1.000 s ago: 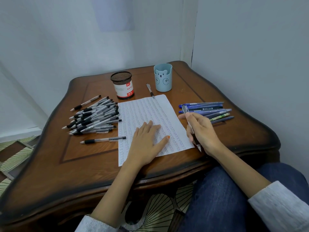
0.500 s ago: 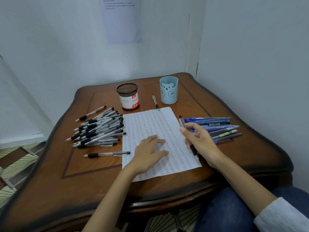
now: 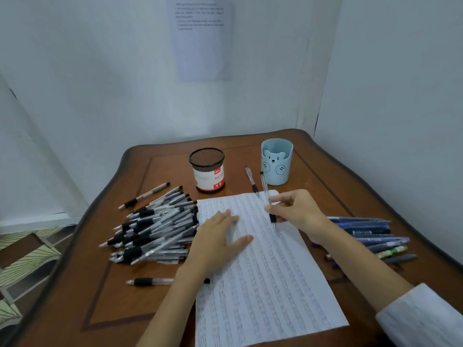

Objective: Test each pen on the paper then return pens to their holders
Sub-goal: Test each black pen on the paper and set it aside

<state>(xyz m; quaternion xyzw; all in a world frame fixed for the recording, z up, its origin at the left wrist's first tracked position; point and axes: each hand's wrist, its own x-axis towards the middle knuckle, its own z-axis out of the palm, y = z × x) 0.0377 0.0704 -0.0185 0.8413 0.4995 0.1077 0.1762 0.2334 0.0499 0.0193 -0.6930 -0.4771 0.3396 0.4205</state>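
Observation:
A lined white paper point(image 3: 265, 284) full of scribble rows lies on the wooden table point(image 3: 105, 309). My left hand point(image 3: 220, 236) rests flat on its left part, fingers spread. My right hand point(image 3: 298, 211) grips a clear black-grip pen point(image 3: 266, 194), its tip down on the upper part of the paper. A heap of black-grip pens point(image 3: 152, 226) lies left of the paper, and one lone pen point(image 3: 150, 281) lies in front of the heap. Blue pens point(image 3: 368, 234) lie at the right. A black mesh holder point(image 3: 207, 169) and a blue bear cup point(image 3: 276, 161) stand behind the paper.
Another clear pen point(image 3: 251, 180) lies between the two holders. The table stands in a corner with walls behind and at the right. A printed sheet point(image 3: 203, 38) hangs on the back wall. Patterned floor point(image 3: 22, 259) shows at the left.
My right hand has moved from the paper's right edge up to its top part, turning the pen tip down onto the sheet. The head has tilted up. The left hand stays on the paper.

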